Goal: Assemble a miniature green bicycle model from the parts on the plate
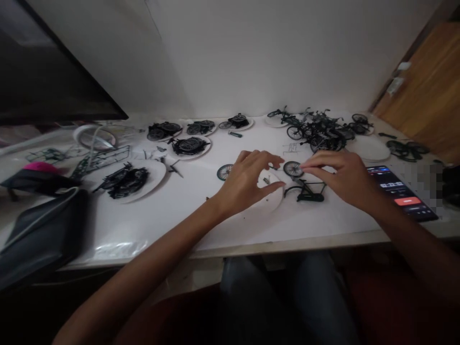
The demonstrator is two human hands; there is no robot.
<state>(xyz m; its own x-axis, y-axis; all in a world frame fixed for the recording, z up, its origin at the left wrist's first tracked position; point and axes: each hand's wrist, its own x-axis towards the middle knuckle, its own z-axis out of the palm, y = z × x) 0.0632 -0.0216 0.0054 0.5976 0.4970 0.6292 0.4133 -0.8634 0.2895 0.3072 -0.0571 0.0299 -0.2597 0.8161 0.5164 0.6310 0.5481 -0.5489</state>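
Observation:
My right hand [334,175] pinches the rim of a small spoked toy bicycle wheel [293,168] between thumb and fingertips. Just below it lies a dark green toy bicycle frame [311,195] on the white tabletop. My left hand [247,175] hovers over a white plate [276,203] with thumb and fingers spread apart. A tiny dark part shows near its fingertips; whether they touch it, I cannot tell. On that plate sit a few small parts. Another wheel [223,172] is partly hidden behind my left hand.
Assembled toy bicycles [323,129] crowd the back right. Plates with dark bicycle parts stand at the back and left, one large plate [156,179] among them. A lit phone [402,194] lies right, a black pouch [50,230] left. A dark screen [46,72] overhangs the left side.

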